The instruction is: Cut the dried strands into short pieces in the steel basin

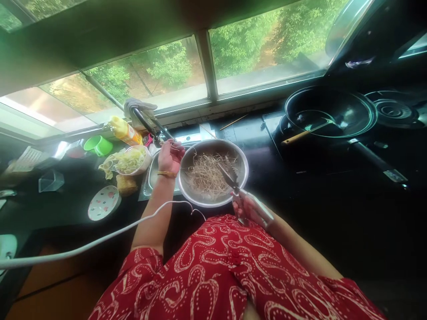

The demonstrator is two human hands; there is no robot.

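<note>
A round metal bowl [246, 173] stands on the counter in front of me, holding a heap of thin, pale brown strands [210, 175]. My right hand [248, 208] is wrapped round a pair of metal scissors [229, 178] at the bowl's near right rim. Their blades are apart and point in over the strands. By the bowl's left rim, above the sink's edge, is my left hand [171, 156], its fingers curled together. Whatever is between those fingertips is too small to make out.
Left of the sink [151, 178] are a bowl of pale cut vegetables [131, 160], a yellow bottle [123, 131], a green mug [98, 145] and a floral bowl [104, 203]. A faucet [143, 122] rises behind. A wok [330, 113] with a wooden-handled utensil sits right. A white cable [100, 242] crosses my left arm.
</note>
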